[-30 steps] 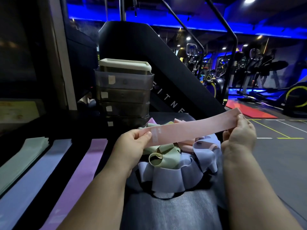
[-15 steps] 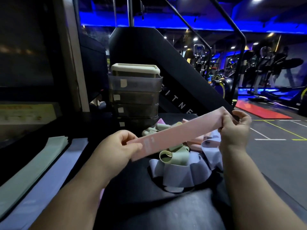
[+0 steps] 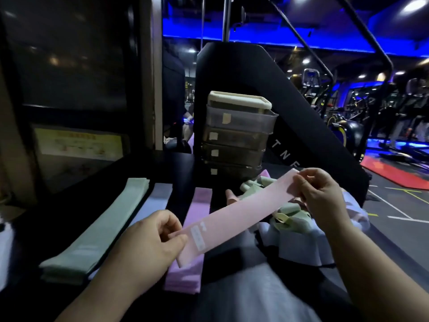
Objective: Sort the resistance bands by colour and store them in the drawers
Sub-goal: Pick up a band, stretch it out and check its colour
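A person is holding a pink band (image 3: 234, 214) stretched flat above the counter (image 3: 69, 205). The left hand (image 3: 148, 240) is pinching its near end and the right hand (image 3: 320, 194) its far end, both grips closed on it. Below, a green stack (image 3: 99, 231), a pale blue band (image 3: 160, 196) and a purple band (image 3: 199, 201) are lying in side-by-side rows. A heap of unsorted bands (image 3: 294, 231) is sitting to the right, just in front of the drawers (image 3: 236, 138).
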`<state>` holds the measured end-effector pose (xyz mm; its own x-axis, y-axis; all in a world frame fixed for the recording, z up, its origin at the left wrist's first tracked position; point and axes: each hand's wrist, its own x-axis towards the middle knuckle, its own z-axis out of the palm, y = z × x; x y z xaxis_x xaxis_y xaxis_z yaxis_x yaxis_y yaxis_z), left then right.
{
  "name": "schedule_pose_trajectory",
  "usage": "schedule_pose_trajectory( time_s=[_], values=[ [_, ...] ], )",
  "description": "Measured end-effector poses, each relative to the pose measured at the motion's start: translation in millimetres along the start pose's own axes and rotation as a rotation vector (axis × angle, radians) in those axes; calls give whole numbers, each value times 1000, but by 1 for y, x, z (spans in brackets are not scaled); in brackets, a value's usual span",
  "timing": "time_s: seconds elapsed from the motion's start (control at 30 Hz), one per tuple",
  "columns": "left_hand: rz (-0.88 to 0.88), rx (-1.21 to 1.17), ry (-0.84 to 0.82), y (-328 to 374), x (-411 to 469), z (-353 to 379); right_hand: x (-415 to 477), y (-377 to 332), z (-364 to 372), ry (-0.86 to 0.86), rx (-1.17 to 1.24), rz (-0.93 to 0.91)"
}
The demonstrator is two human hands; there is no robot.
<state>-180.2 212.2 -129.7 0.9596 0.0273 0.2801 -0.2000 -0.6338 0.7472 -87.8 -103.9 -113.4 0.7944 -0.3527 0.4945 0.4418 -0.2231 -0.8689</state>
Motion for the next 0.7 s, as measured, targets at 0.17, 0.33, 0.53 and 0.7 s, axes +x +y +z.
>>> schedule_pose_trajectory(
  time_s=[0.17,0.33,0.53,0.7],
  values=[
    [-61,33,3,-20,2,-21,3,-29,36,-130,12,107],
    [-96,61,20,-35,0,-37,19,-46,90,-272,-61,171],
    [-69,59,-22,-43,-7,-48,38,-30,151,-182,-208,87],
    [-34,80,-66,-46,-7,-51,35,-16,187,-173,-335,76]
  ],
)
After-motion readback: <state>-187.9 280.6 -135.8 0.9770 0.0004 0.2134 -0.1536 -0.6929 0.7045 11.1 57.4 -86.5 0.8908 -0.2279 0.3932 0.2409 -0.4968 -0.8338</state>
